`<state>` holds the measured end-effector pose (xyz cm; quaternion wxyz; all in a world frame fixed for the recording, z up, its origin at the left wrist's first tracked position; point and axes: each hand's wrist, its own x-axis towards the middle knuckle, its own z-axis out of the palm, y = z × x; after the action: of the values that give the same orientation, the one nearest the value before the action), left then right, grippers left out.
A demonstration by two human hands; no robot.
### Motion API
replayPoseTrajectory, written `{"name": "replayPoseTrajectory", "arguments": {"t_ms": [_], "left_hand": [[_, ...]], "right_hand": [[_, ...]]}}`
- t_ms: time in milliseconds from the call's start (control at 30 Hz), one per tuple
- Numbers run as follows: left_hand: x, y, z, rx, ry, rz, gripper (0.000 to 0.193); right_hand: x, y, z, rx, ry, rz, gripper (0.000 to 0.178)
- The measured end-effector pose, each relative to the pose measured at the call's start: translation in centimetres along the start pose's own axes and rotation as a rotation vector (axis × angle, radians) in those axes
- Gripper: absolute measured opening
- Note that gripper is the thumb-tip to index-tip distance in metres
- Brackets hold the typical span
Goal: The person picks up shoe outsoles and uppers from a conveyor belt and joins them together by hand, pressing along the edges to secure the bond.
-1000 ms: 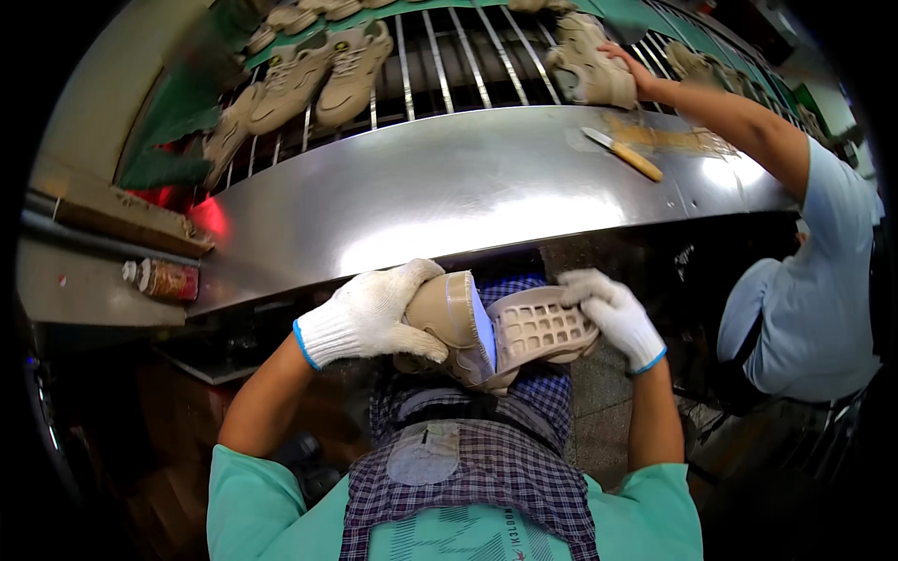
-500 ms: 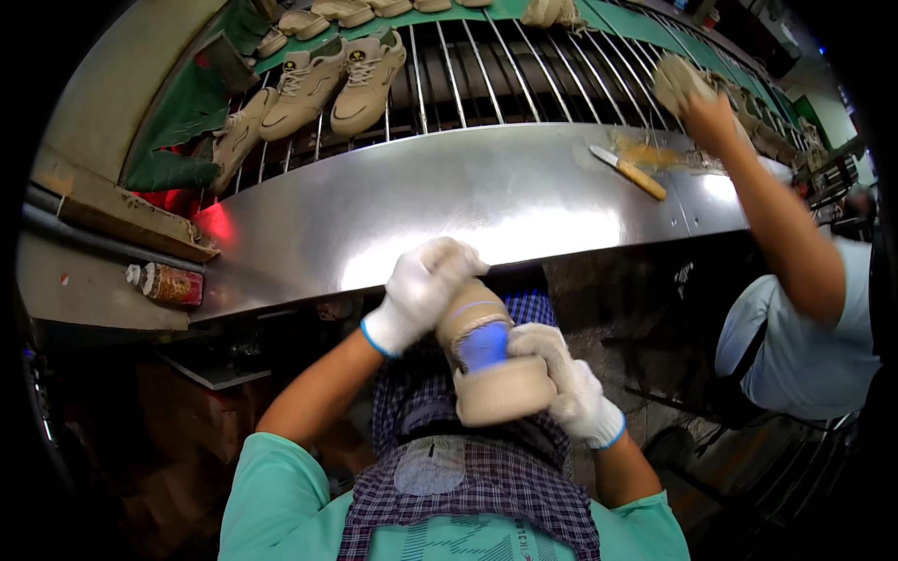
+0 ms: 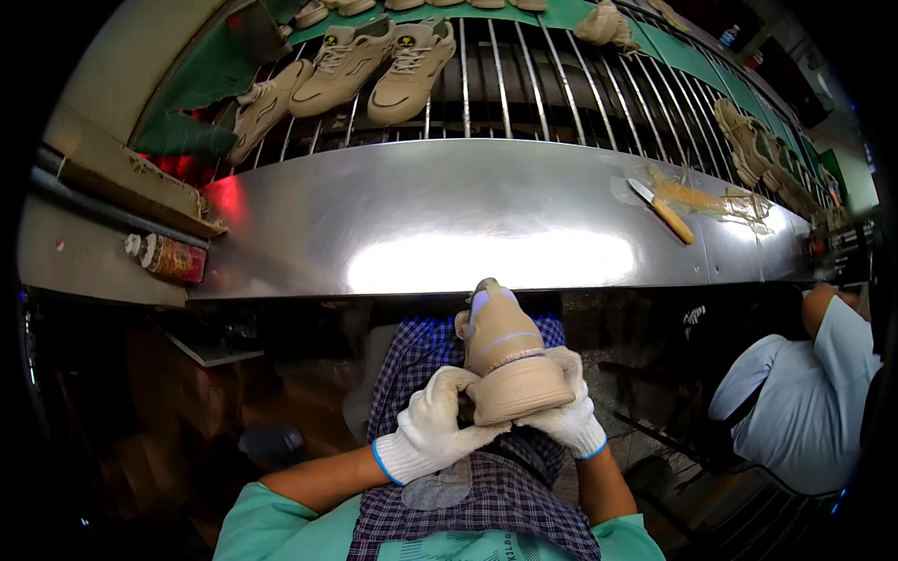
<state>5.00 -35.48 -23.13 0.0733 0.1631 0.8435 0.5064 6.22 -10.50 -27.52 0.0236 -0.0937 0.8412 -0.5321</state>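
Metal surface, long and polished; broad white glare along near edge, red glow at left end. Beyond it, row of shiny bars, dark gaps between; green strip along their far side. Left: pale upright panel, ragged-edged green sheet beside it; worn brownish ledge, grey pipe just below. Floor dim, brownish at lower left, detail lost. Far right: pale green panel, brighter than its surroundings.
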Motion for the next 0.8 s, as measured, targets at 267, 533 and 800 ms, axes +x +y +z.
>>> {"name": "replayPoseTrajectory", "arguments": {"t_ms": [267, 533, 800], "left_hand": [[1.5, -0.4, -1.2, 0.01, -0.142, -0.181, 0.066], [2.0, -4.0, -3.8, -0.136, -0.012, -0.086, 0.032], [10.2, -3.9, -6.4, -0.899, -0.126, -0.298, 0.042]], "right_hand": [[-1.4, 2.7, 1.2, 0.506, 0.036, 0.396, 0.097], [-1.6, 3.1, -0.4, 0.605, -0.02, 0.484, 0.113], [3.8, -4.8, 3.9, 0.048, -0.087, -0.217, 0.073]]}}
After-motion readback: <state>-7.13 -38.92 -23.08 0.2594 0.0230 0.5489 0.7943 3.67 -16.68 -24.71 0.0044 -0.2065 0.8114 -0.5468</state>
